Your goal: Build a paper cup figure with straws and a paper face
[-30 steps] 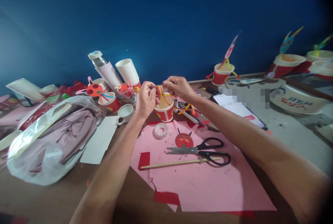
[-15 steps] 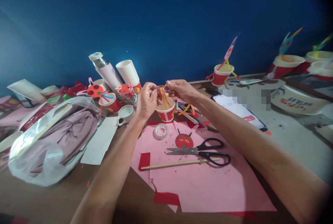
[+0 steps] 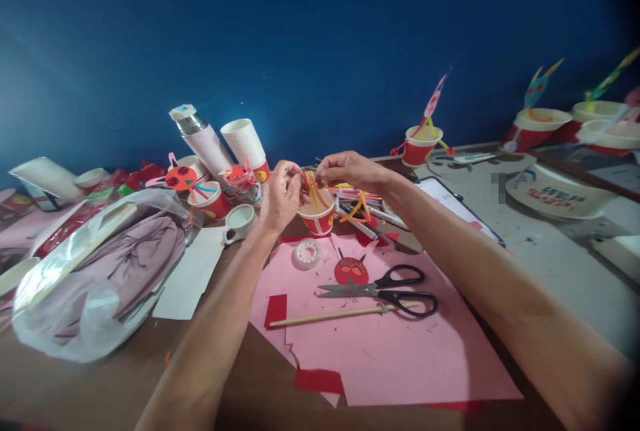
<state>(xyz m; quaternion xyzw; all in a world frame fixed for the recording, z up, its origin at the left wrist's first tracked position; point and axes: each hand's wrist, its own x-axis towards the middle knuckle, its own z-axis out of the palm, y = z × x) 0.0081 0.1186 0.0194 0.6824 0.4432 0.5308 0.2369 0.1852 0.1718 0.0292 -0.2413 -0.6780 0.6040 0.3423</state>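
A red and white paper cup (image 3: 319,225) stands at the far edge of the pink sheet. Orange and yellow strips (image 3: 312,188) rise out of its mouth. My left hand (image 3: 281,196) is closed at the cup's left side, its fingertips pinching the strips near their top. From the right, my right hand (image 3: 353,171) reaches over the cup with thumb and fingers pinched together beside the strips; whatever lies in that pinch is too small to make out. Nearer to me lie a roll of clear tape (image 3: 307,254), a red paper face (image 3: 351,270) and black-handled scissors (image 3: 400,291).
A wooden stick (image 3: 325,317) lies on the pink paper (image 3: 400,364). To the left are a plastic bag (image 3: 100,284), a white cup (image 3: 240,220), a flask (image 3: 207,144) and stacked paper cups (image 3: 244,141). On the right are a phone (image 3: 450,197) and finished-looking cup figures (image 3: 423,147).
My right hand has come slightly lower and closer to the strips. My left hand keeps its pinch. The whole view has shifted a little, so things on the right appear farther left.
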